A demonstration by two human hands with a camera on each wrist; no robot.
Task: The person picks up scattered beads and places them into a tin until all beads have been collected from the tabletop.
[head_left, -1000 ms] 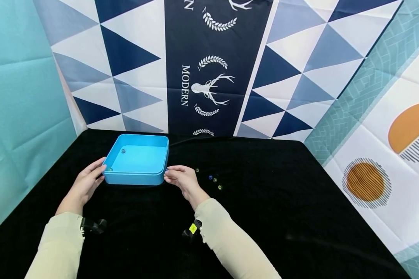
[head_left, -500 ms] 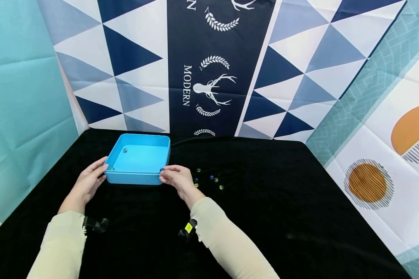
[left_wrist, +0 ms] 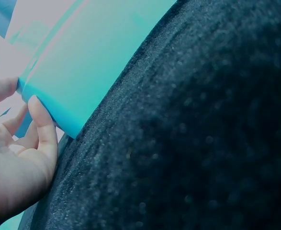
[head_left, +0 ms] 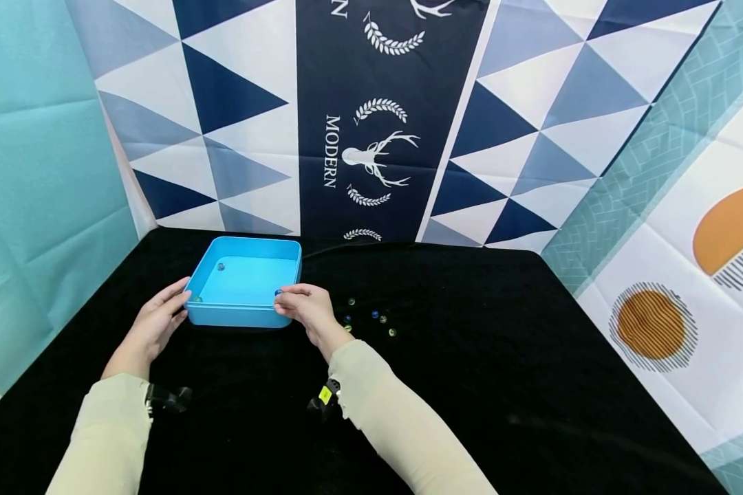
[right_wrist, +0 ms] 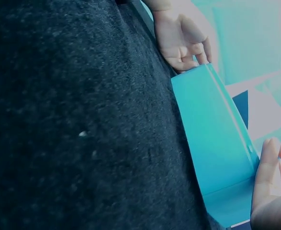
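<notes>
A shallow blue square box (head_left: 238,315) stands on the black cloth, its front wall also seen in the right wrist view. My left hand (head_left: 147,330) holds its front left corner, thumb at the front and fingers along the side; the left wrist view shows the thumb (left_wrist: 43,120) against the wall. My right hand (head_left: 312,313) pinches a small blue marble (head_left: 278,292) over the box's front right corner. Inside the box lie a clear-looking marble (head_left: 221,267) at the back left and a greenish marble (head_left: 198,299) near my left fingers.
Several loose marbles lie on the black cloth (head_left: 470,357) right of the box, among them a blue marble (head_left: 375,314) and a yellow-green marble (head_left: 393,332). A patterned curtain (head_left: 235,124) hangs behind the table, with other hangings at both sides.
My right hand has moved left and up from beside the box's right wall to over its front right rim, carrying the blue marble. My left hand stays at the corner.
</notes>
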